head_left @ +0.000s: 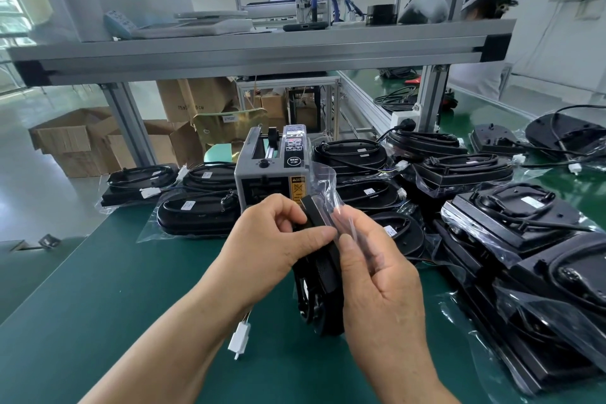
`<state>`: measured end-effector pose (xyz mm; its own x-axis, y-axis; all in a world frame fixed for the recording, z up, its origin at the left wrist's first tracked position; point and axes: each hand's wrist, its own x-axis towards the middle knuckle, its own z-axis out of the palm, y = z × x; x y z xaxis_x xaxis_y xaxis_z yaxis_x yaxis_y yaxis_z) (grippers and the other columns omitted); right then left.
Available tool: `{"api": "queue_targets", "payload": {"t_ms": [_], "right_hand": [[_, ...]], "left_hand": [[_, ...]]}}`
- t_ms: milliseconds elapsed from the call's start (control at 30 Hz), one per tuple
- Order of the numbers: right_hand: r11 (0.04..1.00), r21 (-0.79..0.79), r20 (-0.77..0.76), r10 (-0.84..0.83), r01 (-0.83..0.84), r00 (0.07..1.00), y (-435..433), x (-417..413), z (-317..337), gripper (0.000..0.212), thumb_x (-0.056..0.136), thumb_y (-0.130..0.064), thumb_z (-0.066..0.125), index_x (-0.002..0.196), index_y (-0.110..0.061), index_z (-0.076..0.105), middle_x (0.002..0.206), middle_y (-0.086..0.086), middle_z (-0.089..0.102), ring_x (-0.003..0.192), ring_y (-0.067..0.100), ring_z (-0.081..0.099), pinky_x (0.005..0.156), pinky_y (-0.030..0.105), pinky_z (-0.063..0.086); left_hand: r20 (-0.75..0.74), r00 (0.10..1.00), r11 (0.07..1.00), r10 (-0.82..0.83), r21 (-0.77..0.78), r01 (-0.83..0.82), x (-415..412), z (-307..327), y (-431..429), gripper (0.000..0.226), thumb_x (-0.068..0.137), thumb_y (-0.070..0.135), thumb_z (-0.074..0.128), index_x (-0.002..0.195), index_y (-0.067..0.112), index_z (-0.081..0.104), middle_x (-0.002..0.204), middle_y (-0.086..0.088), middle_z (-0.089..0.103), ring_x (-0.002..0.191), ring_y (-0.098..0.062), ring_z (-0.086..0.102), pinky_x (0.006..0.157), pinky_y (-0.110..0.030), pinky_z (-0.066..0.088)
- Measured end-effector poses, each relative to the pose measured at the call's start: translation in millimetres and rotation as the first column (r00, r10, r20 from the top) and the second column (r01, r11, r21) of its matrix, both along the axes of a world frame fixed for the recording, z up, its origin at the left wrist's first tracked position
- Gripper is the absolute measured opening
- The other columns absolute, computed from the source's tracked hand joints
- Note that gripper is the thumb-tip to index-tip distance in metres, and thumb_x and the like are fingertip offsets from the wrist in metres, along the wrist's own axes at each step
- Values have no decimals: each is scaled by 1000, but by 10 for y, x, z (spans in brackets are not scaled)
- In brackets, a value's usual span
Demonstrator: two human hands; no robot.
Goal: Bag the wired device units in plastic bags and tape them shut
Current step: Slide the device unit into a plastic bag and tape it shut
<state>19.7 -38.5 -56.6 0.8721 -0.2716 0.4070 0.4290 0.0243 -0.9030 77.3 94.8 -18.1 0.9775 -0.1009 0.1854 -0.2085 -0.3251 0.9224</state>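
Your left hand [275,239] grips the black device unit [323,275], held on edge at frame centre. Your right hand [377,275] pinches the clear plastic bag [324,182] over its top. White connector [239,339] dangles lower centre. Tape dispenser [272,167] just behind.

Over a green table [114,289], a person's left hand [272,236] and right hand [377,279] grip an upright black device unit [323,272] and its clear plastic bag [328,187]. A white connector [239,339] dangles below. Behind stands a grey tape dispenser [272,167], flanked by bagged units [196,216].
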Motion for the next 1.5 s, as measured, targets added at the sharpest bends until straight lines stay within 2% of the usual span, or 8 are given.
{"api": "queue_targets", "payload": {"t_ms": [133,400,600,733,1033,1233,1333,1500], "right_hand": [[1000,-19,37,18,-18,999,-16,-14,52,42,99,-15,52,110,-53,67,107,-26,72,105,-4,67,84,8,50],[999,11,11,31,-31,999,-42,5,19,38,102,-8,51,118,-40,65,106,-28,72,104,-5,67,82,7,50],[996,64,22,68,-69,997,-74,-11,23,41,101,-2,49,115,-37,67,109,-24,73,107,-4,66,84,6,49],[991,107,47,78,-83,996,-112,11,-53,41,101,2,48,118,-30,68,119,-18,71,116,-2,63,91,7,46],[945,240,65,212,-221,975,-69,63,-298,50,88,22,54,124,-12,62,125,-2,70,122,14,63,98,18,49],[956,-290,-58,-67,47,996,-225,-134,-428,62,73,-2,85,114,-43,65,111,-18,69,105,6,67,83,13,53],[878,-470,-5,-103,89,995,-208,-146,-377,55,80,-19,81,129,-32,60,122,-23,60,118,1,57,96,13,45],[860,-474,64,-179,188,982,-91,-170,-398,32,100,-25,53,126,-14,68,130,-12,64,123,-8,53,102,6,39]], "left_hand": [[-86,995,997,-54,-58,49,41,37,14,29,68,32,90,74,22,63,58,11,48,51,-3,40,46,-12,35],[-123,984,982,-132,-151,113,39,31,36,20,73,29,87,69,30,67,61,7,53,54,-6,46,53,-17,39],[-130,988,996,-85,-35,81,35,73,45,46,49,44,88,84,28,63,69,9,55,58,-5,48,60,-25,42],[-132,991,998,-19,-57,12,-40,-39,6,70,40,56,84,103,31,65,85,12,71,70,4,65,62,-12,47],[140,990,990,-28,142,8,-48,-213,123,61,50,53,83,107,47,63,103,16,55,81,0,60,70,-16,52],[292,956,985,-18,170,-33,-381,-686,86,59,58,40,83,113,44,61,110,19,50,94,-13,60,82,-22,53],[376,926,979,-29,197,-49,-492,-776,-1,57,64,41,74,118,42,58,110,21,47,95,-3,59,80,-7,46],[377,926,970,-31,234,-63,-525,-837,-22,64,65,31,79,119,47,50,111,25,43,93,-3,59,77,-11,48]]}}
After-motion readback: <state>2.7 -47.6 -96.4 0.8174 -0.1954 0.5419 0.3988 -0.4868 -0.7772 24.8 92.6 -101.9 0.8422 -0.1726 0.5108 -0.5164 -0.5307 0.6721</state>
